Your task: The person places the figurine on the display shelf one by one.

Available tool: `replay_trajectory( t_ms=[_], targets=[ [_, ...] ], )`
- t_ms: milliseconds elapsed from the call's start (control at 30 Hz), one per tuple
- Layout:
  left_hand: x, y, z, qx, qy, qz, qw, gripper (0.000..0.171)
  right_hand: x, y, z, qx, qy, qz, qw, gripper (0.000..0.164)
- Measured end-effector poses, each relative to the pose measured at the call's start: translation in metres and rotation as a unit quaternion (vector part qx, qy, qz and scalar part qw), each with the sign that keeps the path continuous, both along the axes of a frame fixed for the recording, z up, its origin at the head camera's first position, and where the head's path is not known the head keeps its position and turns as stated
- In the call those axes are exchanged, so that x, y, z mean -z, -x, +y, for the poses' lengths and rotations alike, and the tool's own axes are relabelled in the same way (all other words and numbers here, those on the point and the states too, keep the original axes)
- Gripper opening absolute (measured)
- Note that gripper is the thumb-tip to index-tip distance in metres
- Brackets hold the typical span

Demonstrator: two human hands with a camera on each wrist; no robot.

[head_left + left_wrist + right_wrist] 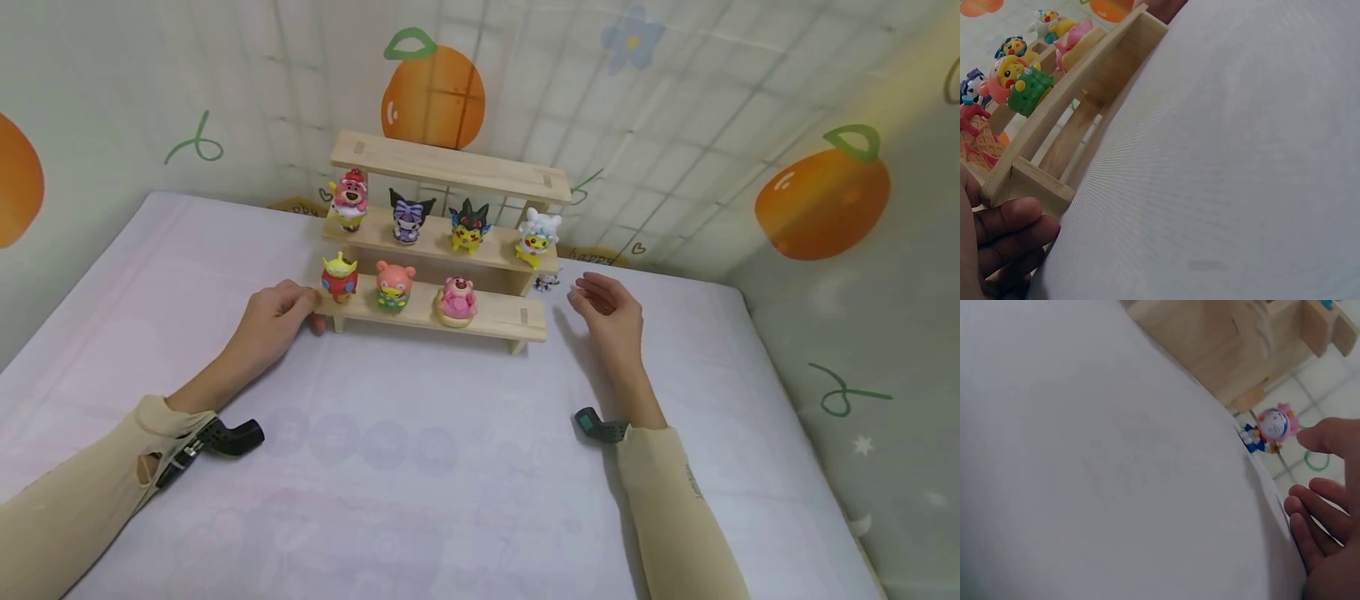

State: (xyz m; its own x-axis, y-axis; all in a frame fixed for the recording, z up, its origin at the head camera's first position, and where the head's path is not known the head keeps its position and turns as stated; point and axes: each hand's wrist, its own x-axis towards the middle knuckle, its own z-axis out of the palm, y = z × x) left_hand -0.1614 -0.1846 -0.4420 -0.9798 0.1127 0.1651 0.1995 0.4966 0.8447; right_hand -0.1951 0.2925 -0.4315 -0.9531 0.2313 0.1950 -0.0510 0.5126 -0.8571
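A three-tier wooden display stand (480,319) holds several small cartoon figurines on its lower two tiers. My left hand (279,315) grips the left end of the bottom tier, beside an alien figurine (340,279); in the left wrist view its curled fingers (1013,219) lie against the stand's leg. My right hand (613,312), fingers loosely bent and holding nothing, rests on the table right of the stand. Just beyond its fingertips a small figurine with a pink top and blue body (1272,425) stands on the table, partly behind the stand in the head view.
The bottom tier also bears a pink-hooded figurine (393,286) and a pink bear (457,302). On the middle tier stand a bear (350,200), a black-eared purple figurine (409,218), a dark-hooded yellow one (468,227) and a white-hatted one (537,237). A patterned curtain (525,92) hangs behind.
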Motion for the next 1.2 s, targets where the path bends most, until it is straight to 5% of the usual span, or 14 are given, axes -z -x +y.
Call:
replay_trajectory(
  t_ms=[333,700,1200],
  targets=[
    [0.006,0.002,-0.002,-0.002,-0.009,0.004,0.9999,0.044,0.006,0.017,-0.019,-0.066,-0.008,0.008,0.998,0.056],
    [0.008,0.005,-0.002,0.000,-0.006,-0.003,1.0000,0.043,0.011,0.035,-0.024,-0.065,-0.037,0.021,0.997,0.048],
    [0.003,0.001,-0.001,0.002,-0.012,0.002,0.9999,0.042,0.010,0.025,-0.026,-0.022,-0.064,0.014,0.998,0.042]
  ],
)
